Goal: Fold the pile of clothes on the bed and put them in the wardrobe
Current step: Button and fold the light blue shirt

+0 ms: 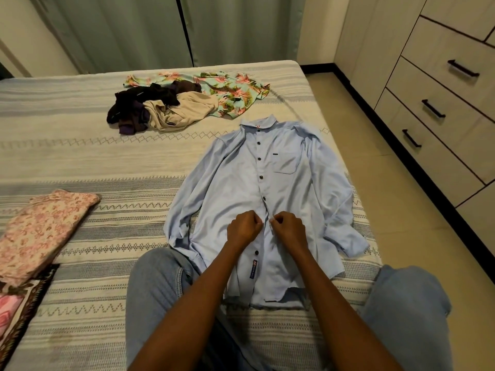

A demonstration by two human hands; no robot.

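We kneel on the bed (80, 162), its striped, patterned cover spread under everything. To the right stands the wardrobe (442, 84), pale drawers with dark handles, and green curtains (128, 30) hang behind the bed. The light blue shirt (235, 183) lies flat, front up, in front of our knees, collar away from us, sleeves folded down along its sides, dark buttons running down the middle. Beyond it, near the far edge, sits the pile of clothes (184, 100): a floral shirt, a beige garment and dark purple pieces, crumpled together. At the left edge rest the folded clothes (40, 226), a pink floral piece on top. Our left hand (245, 227) and right hand (289, 228) meet at the placket low on the shirt, each one's fingers curled and pinching an edge of the fabric.
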